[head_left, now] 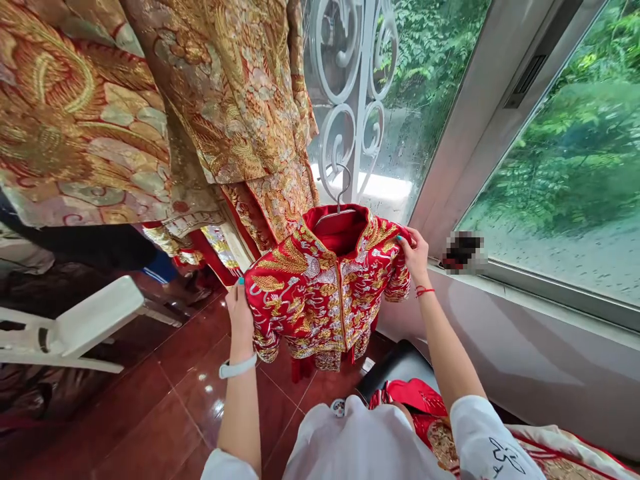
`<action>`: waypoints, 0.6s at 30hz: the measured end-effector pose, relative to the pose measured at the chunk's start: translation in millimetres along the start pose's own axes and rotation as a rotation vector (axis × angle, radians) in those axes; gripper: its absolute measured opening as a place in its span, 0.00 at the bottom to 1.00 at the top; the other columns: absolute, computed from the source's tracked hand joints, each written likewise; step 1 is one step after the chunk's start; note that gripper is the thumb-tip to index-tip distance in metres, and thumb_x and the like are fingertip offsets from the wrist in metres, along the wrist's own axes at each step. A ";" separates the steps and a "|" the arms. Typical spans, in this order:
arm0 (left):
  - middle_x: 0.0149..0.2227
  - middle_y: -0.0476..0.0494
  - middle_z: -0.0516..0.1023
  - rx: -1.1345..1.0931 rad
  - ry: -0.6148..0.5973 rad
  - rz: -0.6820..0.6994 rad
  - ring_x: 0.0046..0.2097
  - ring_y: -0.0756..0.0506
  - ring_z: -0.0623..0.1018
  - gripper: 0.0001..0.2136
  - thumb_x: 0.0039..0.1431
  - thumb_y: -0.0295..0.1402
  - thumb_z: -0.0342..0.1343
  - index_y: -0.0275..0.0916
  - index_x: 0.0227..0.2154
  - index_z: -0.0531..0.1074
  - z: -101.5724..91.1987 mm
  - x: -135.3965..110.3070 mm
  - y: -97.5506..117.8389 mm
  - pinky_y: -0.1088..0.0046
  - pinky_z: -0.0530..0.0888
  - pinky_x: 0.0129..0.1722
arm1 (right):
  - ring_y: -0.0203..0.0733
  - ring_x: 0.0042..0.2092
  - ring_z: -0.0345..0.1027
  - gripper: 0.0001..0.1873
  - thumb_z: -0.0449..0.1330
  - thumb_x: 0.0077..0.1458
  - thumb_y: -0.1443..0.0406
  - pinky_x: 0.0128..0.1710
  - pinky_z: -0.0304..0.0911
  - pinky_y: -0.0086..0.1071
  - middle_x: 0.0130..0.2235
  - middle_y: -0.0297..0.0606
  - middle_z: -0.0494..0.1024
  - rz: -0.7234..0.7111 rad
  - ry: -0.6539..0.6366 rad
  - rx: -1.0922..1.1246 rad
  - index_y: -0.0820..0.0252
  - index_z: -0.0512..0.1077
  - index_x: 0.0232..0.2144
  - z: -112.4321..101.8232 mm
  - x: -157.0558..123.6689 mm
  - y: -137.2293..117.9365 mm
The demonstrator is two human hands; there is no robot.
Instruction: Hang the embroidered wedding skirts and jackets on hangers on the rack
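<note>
In the middle of the head view, a red embroidered jacket [320,287] with gold and silver stitching hangs on a hanger [340,193]. The hanger's hook rises in front of the white scrollwork. My left hand [240,313] grips the jacket at its left shoulder in the picture, thumb on the front and the other fingers mostly hidden behind. On the opposite shoulder, my right hand [413,253] pinches the cloth near the top of the sleeve. The jacket's front faces me, and red tassels dangle below its hem.
Large gold embroidered garments [235,87] hang at the upper left. White metal scrollwork [345,87] stands before the window [565,167]. A white chair [100,317] is at the left. Below right, red clothing [420,397] lies near a black seat [400,367]. The floor [145,407] is red tile.
</note>
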State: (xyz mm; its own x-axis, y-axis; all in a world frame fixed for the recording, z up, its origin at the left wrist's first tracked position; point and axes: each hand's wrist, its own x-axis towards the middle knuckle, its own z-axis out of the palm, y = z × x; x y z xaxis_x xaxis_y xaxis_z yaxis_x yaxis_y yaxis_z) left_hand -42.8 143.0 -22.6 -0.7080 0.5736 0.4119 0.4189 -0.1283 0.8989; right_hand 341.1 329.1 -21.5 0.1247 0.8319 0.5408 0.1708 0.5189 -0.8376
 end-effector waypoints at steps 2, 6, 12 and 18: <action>0.21 0.52 0.65 0.021 0.058 0.060 0.26 0.49 0.66 0.27 0.57 0.59 0.49 0.38 0.21 0.66 4.7 0.0 11.4 0.71 0.70 0.31 | 0.45 0.42 0.73 0.21 0.61 0.54 0.52 0.46 0.68 0.39 0.41 0.42 0.81 -0.004 0.046 -0.017 0.62 0.77 0.42 -3.0 1.5 -2.2; 0.27 0.46 0.75 0.079 0.175 0.306 0.34 0.45 0.75 0.23 0.63 0.52 0.49 0.36 0.28 0.74 3.6 -5.0 51.4 0.69 0.72 0.37 | 0.42 0.38 0.71 0.21 0.60 0.53 0.51 0.40 0.67 0.35 0.37 0.40 0.81 0.024 0.092 0.008 0.63 0.78 0.38 -15.2 9.5 1.9; 0.44 0.38 0.80 0.094 0.124 0.320 0.49 0.42 0.77 0.24 0.68 0.49 0.41 0.36 0.45 0.75 9.3 -23.5 29.9 0.65 0.72 0.52 | 0.45 0.45 0.71 0.30 0.54 0.58 0.43 0.48 0.66 0.38 0.44 0.44 0.81 0.097 -0.065 -0.023 0.63 0.76 0.43 -12.2 -2.0 25.5; 0.51 0.33 0.76 0.229 0.109 0.145 0.55 0.38 0.74 0.24 0.68 0.44 0.39 0.34 0.54 0.70 -9.5 -68.4 -31.3 0.59 0.69 0.57 | 0.42 0.55 0.69 0.27 0.48 0.65 0.51 0.53 0.65 0.36 0.58 0.49 0.72 0.244 -0.212 -0.285 0.61 0.65 0.59 -57.6 -87.0 75.8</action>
State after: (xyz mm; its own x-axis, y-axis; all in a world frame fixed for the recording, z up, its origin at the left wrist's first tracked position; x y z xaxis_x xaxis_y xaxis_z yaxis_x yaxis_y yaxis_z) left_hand -12.9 100.1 -77.5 -0.6830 0.4708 0.5584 0.6290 -0.0094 0.7774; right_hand 399.4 284.8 -127.5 -0.0041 0.9609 0.2770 0.4280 0.2520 -0.8679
